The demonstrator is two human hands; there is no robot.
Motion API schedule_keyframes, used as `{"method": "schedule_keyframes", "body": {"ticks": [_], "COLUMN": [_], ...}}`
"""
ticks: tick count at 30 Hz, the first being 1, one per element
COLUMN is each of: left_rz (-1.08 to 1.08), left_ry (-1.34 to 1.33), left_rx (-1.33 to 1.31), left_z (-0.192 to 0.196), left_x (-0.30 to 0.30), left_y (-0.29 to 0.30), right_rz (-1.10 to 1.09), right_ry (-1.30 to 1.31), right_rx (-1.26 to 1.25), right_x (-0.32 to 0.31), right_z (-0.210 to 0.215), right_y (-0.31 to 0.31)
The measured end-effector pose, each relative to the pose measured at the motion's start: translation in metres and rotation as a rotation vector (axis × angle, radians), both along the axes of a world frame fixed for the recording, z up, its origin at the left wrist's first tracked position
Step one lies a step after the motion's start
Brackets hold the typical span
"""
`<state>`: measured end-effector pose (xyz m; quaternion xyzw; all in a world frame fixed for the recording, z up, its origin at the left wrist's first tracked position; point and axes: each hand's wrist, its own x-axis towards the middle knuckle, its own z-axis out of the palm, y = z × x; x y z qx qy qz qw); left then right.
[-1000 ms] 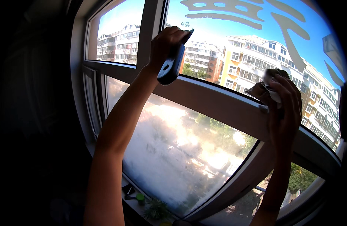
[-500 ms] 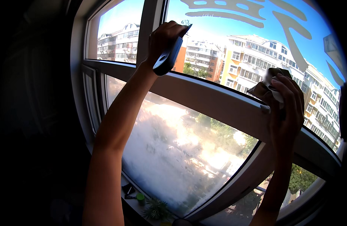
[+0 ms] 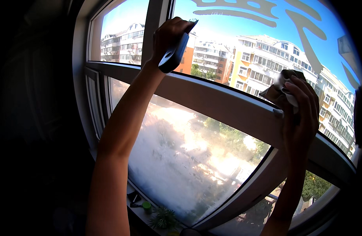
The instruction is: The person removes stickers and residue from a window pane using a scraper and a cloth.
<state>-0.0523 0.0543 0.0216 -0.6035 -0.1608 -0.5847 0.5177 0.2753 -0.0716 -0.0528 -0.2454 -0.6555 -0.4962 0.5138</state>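
Observation:
My left hand (image 3: 171, 37) is raised to the upper window pane, beside the upright frame bar. Its fingers are closed around a scraper-like tool with a blue and dark handle (image 3: 175, 54). The rounded handle end, with a hole in it, hangs down by my wrist, and a thin dark tip pokes out past my fingers; the rest is hidden. Farther right, my right hand (image 3: 300, 104) grips a crumpled grey cloth (image 3: 283, 92) against the same upper pane (image 3: 216, 29), just above the frame's cross rail (image 3: 220, 106).
Large pale lettering (image 3: 243, 13) spans the top of the glass. Below the rail, the lower pane (image 3: 181, 157) looks hazy and whitish. A green cup-like item (image 3: 146, 207) and a spiky plant (image 3: 163, 218) stand on the sill. Apartment buildings show outside.
My left hand has shifted slightly up along the glass with the blue-handled tool. My right hand and the cloth have moved a touch to the right.

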Motion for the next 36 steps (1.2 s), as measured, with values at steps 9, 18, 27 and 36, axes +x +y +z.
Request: {"method": "schedule_keyframes", "body": {"ticks": [9,18,27,36], "left_rz": [0.033,0.046,0.046,0.064], "left_ry": [-0.031,-0.034,-0.050,-0.055], "left_rx": [-0.015,-0.018,-0.034,-0.027], "left_z": [-0.001,-0.005,-0.009,-0.014], "left_x": [0.004,0.003,0.003,0.004], "left_y": [-0.002,-0.001,-0.003,-0.003], "right_rz": [0.005,0.025,0.025,0.005], "right_ry": [-0.006,-0.005,-0.005,-0.016], "right_rx": [-0.012,-0.016,-0.010,-0.055], "right_x": [0.002,-0.001,-0.003,0.002], "right_z": [-0.001,-0.001,-0.001,-0.002], "right_y": [0.001,-0.002,0.000,0.001]}}
